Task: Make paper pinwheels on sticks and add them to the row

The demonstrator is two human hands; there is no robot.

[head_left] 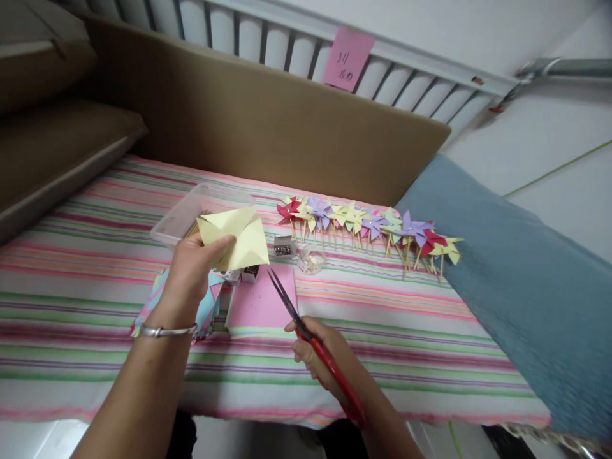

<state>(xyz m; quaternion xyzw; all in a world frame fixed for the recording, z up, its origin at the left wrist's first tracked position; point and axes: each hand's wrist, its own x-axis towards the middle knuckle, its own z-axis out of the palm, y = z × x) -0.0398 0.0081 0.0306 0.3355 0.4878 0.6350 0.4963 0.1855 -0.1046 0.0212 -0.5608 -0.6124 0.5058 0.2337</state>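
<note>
A square of pale yellow paper [248,241] with cuts running in from its corners is pinched in my left hand [191,264], thumb on top. My right hand [320,354] is wrapped round the red handles of a pair of scissors [285,296]. The dark blades lie nearly closed and point up and left, just short of the paper's lower corner. Below the paper a pink sheet stack [262,299] rests on the cloth. Beside my left wrist lies a pile of coloured cut paper [208,309], partly hidden by my forearm.
Finished paper pinwheels [373,223] on sticks lie in a row at the back right. A clear plastic bin [176,213], a small box of metal pins [284,246] and a round clear tub [312,260] stand mid-table. A brown board [268,121] rises behind the striped cloth [382,382].
</note>
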